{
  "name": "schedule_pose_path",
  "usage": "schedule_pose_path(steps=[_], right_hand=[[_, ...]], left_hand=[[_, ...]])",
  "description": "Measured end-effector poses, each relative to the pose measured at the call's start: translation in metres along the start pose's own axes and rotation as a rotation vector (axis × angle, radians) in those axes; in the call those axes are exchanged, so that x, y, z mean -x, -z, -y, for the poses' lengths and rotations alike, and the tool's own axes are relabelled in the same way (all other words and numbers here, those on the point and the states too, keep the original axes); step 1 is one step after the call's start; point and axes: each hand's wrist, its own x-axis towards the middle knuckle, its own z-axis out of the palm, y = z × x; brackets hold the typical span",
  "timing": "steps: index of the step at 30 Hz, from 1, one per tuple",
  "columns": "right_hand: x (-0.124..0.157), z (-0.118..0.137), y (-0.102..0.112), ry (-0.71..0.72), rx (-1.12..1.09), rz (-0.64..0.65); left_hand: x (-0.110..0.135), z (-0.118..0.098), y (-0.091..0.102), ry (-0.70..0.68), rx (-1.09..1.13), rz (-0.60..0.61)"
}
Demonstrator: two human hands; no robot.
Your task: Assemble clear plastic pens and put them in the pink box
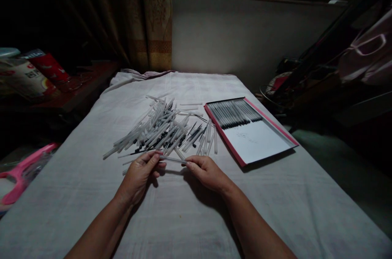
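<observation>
Between my two hands a clear pen barrel is stretched level above the cloth. My left hand pinches its left end, and a thin dark tip shows by those fingertips. At the other end, my right hand grips it between thumb and forefinger. Just beyond my hands lies a loose pile of pen parts: whitish barrels, dark refills and small black pieces. To the right is a shallow red-edged box, where a row of clear pens with black ends fills the far part.
A pale cloth covers the table. Pink-handled scissors or a similar pink object sits low at the left edge. Packages stand on a dark side table. A curtain and a pale wall rise behind.
</observation>
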Motion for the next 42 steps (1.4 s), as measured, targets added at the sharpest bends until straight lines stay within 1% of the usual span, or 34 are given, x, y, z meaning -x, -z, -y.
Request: schedule_pose_path(steps=[4, 7, 9, 12, 15, 17, 19, 21, 22, 23, 24, 26, 28, 29, 31, 35, 42], right_hand=[[0.0, 0.004, -0.006, 0.006, 0.06, -0.041], [-0.001, 0.003, -0.009, 0.02, 0.064, -0.067], [-0.002, 0.002, -0.009, 0.009, 0.047, -0.077], [-0.002, 0.006, -0.005, -0.017, 0.045, -0.092], [0.002, 0.013, 0.007, 0.008, 0.089, -0.141], [0.004, 0.016, 0.027, 0.026, 0.101, -0.212], [0.003, 0.013, 0.06, 0.012, 0.091, -0.328], [-0.003, 0.004, 0.105, -0.011, 0.14, -0.578], [-0.008, -0.001, 0.129, -0.041, 0.208, -0.71], [-0.013, -0.007, 0.152, -0.102, 0.307, -0.84], [-0.018, -0.014, 0.174, -0.207, 0.432, -0.943], [-0.029, -0.025, 0.208, -0.504, 0.666, -1.036], [-0.039, -0.035, 0.228, -0.604, 0.714, -1.055], [-0.044, -0.04, 0.232, -0.637, 0.723, -1.055], [-0.053, -0.047, 0.234, -0.68, 0.732, -1.054], [-0.066, -0.058, 0.229, -0.746, 0.772, -1.048], [-0.073, -0.065, 0.223, -0.712, 0.846, -0.959]], left_hand=[[-0.002, -0.001, 0.0, 0.017, 0.015, -0.063], [-0.003, -0.001, -0.001, 0.026, 0.027, -0.093], [-0.003, 0.0, -0.001, 0.032, 0.018, -0.075], [-0.003, 0.001, -0.002, 0.031, -0.011, -0.015], [-0.004, 0.001, -0.002, -0.002, 0.006, 0.032], [-0.005, 0.0, -0.001, -0.028, 0.027, 0.046], [-0.008, -0.001, 0.001, -0.031, 0.029, 0.042], [-0.01, -0.002, 0.002, -0.025, 0.026, 0.017], [-0.011, -0.002, 0.002, -0.025, 0.028, 0.003], [-0.011, -0.002, 0.001, -0.026, 0.032, -0.007], [-0.011, -0.002, 0.001, -0.03, 0.036, -0.014], [-0.011, -0.002, -0.001, -0.021, 0.04, -0.016], [-0.009, -0.001, -0.002, 0.001, 0.038, -0.007], [-0.009, -0.001, -0.003, 0.009, 0.04, -0.005], [-0.009, 0.0, -0.003, 0.011, 0.042, -0.001], [-0.01, 0.0, -0.002, -0.014, 0.032, 0.0], [-0.01, 0.0, 0.0, -0.026, 0.03, 0.023]])
